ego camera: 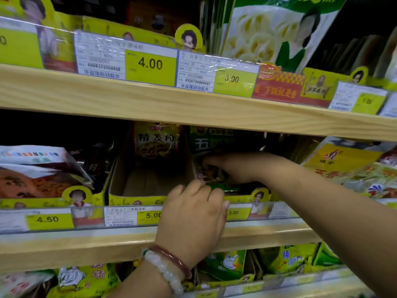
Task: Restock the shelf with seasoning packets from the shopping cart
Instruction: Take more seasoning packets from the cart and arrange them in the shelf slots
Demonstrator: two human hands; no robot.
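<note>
Green seasoning packets (217, 168) stand at frame centre in a yellow cardboard display box (242, 197) on the pale wooden shelf (86, 241); both hands grip them, right hand (234, 166) above, left hand (193, 214) below.

Green seasoning packets (211, 168) upright in shelf box (137, 198)

Yellow price tags run along the shelf edges: one reading 4.00 (150, 63) and one reading 3.00 (232, 78) on the upper rail, one reading 4.50 (47, 219) on the lower rail. A red promotional sign (279, 87) sits right of the upper tags. A large white and green bag (272, 31) stands on the top level. Two bracelets (165, 269), one pale beaded and one dark red, circle a wrist.
</note>
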